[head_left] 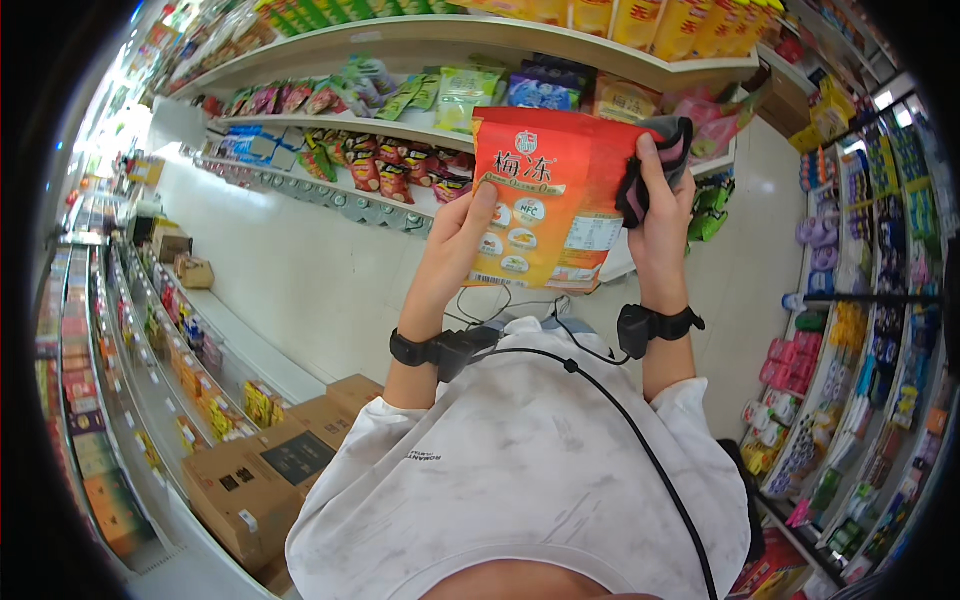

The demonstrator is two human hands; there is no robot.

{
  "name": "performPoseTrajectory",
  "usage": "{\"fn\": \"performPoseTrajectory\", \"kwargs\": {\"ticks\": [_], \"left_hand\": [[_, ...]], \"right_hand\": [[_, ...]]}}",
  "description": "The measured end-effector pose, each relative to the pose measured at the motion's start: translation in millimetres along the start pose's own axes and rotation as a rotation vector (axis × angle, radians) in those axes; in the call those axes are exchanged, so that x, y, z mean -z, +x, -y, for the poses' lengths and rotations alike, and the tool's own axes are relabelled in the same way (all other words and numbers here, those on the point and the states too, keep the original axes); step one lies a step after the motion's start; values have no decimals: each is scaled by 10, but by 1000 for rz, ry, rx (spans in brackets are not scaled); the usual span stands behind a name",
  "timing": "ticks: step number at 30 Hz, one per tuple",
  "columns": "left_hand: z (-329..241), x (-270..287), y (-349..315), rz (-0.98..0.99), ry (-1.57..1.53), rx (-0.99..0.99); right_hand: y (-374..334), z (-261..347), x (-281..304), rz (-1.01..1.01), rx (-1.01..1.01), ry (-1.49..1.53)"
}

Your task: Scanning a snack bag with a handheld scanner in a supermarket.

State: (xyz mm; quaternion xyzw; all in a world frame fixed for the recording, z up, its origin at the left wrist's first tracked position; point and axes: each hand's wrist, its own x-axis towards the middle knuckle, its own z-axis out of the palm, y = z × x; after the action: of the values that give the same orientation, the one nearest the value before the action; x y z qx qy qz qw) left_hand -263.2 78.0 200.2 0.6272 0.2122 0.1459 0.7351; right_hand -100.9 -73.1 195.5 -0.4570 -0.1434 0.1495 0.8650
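Note:
An orange-red snack bag [550, 210], yellower toward its bottom, is held up in front of my chest with its printed face toward me. My left hand [460, 230] grips its left edge, thumb lying on the front. At the opposite edge, my right hand [662, 215] is closed on a dark grey-and-black cloth [678, 143] with a pinkish patch. The cloth lies against the bag's upper right side, and the right thumb presses over it. Fingers behind the bag are hidden.
Ahead stands a white shelf unit [420, 40] with several snack bags and yellow packs. Cardboard boxes [240, 490] sit at the lower left beside low shelves. Stocked racks [850, 370] line the right. A black cable [640, 440] runs down over my shirt.

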Motion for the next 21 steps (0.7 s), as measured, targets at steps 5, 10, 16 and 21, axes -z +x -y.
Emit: {"fn": "performPoseTrajectory", "kwargs": {"ticks": [5, 10, 16, 21], "left_hand": [[35, -31, 229, 130, -17, 55], [115, 105, 451, 239, -89, 25], [-19, 555, 753, 168, 46, -141], [-33, 1100, 980, 16, -98, -91]], "right_hand": [[64, -43, -9, -176, -139, 261], [104, -83, -44, -177, -72, 220], [14, -384, -572, -180, -16, 33], [-11, -772, -1087, -186, -10, -41]]}}
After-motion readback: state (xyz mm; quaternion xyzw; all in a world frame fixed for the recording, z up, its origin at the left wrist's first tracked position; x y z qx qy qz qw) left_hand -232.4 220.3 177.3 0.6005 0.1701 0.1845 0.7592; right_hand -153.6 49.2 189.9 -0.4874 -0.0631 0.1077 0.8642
